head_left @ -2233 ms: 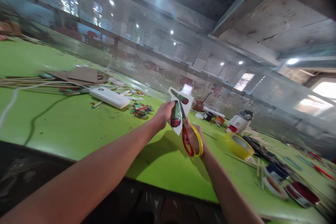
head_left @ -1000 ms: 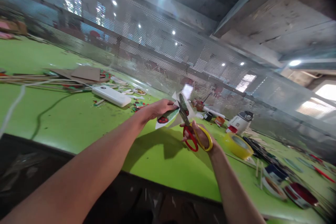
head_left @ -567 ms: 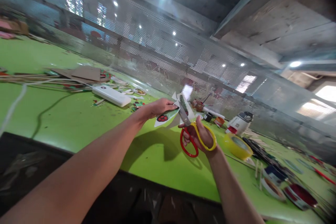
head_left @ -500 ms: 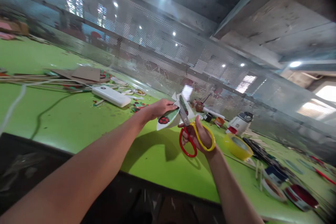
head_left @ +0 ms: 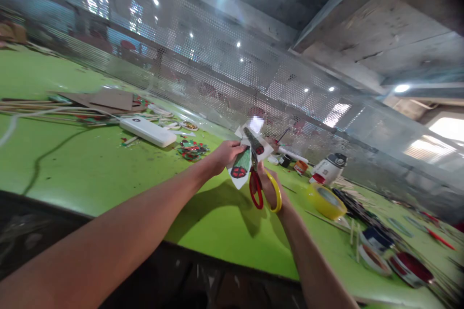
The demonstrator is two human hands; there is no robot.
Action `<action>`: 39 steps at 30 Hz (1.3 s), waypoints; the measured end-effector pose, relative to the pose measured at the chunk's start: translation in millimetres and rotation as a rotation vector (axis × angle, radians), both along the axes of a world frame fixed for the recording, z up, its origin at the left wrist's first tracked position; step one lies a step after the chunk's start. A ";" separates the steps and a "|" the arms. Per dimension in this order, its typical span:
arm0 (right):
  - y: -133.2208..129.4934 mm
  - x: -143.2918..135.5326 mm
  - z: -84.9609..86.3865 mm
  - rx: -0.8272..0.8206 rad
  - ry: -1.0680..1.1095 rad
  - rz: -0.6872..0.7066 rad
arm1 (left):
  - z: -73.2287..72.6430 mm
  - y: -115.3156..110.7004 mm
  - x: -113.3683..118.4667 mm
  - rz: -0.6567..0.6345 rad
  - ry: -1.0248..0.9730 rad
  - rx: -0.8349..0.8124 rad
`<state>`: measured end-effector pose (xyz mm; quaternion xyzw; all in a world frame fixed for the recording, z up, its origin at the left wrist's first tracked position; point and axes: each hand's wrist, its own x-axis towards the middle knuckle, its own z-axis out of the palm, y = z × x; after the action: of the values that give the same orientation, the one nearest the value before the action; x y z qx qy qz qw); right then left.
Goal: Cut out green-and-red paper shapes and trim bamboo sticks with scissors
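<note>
Below the scissors (head_left: 254, 166), the green table (head_left: 221, 241) lies open between white power bank (head_left: 148, 132) and yellow tape roll (head_left: 326, 203).

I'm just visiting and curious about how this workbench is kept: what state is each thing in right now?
Left hand: closed on the painted sheet
Right hand: gripping the scissors
Painted sheet: held up, partly cut
Scissors: handles apart, blades partly hidden
Power bank: lying flat
Yellow tape roll: lying flat
Dark red pot: open
Red and green pieces: loosely heaped
</note>
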<state>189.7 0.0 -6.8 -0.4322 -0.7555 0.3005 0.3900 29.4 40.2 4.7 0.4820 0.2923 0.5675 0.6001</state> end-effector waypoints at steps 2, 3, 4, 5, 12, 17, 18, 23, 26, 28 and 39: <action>-0.5 -0.6 -0.2 0.027 -0.007 0.001 | 1.3 -1.8 -0.2 -0.025 -0.016 0.005; -0.5 -0.8 -0.8 0.032 -0.007 -0.003 | 1.7 -2.3 -0.1 -0.036 -0.019 0.008; -0.5 -1.0 -1.7 0.033 -0.008 -0.010 | 1.9 -2.6 0.0 -0.042 -0.023 0.010; -0.3 -1.0 -2.7 0.033 -0.007 -0.020 | 2.0 -2.7 0.2 -0.045 -0.027 0.010; 5.7 0.4 -12.3 -0.047 0.079 -0.076 | 1.7 -3.4 -0.3 -0.018 0.033 0.010; 7.2 0.0 -14.1 -0.083 0.100 -0.087 | -2.7 -0.3 -0.8 -0.014 0.047 -0.023; 7.0 -0.1 -13.7 -0.088 0.109 -0.087 | -4.2 1.1 -0.6 -0.034 0.041 -0.038; 6.6 3.0 -9.5 -0.125 0.134 -0.034 | -7.3 4.7 -2.2 -0.087 0.050 -0.071; 7.8 9.0 -5.7 -0.090 0.037 0.010 | -1.5 5.2 -12.1 0.066 0.215 -0.025; 9.0 13.5 -3.6 -0.055 -0.047 0.062 | 3.5 6.9 -22.1 0.176 0.415 0.078; 10.2 20.8 -1.4 -0.060 -0.132 0.158 | 9.6 9.2 -41.0 0.102 0.792 0.219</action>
<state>210.5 10.2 -8.2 -0.4015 -0.8019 0.3240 0.3013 -11.6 49.3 14.3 0.7090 0.4619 0.3950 0.3576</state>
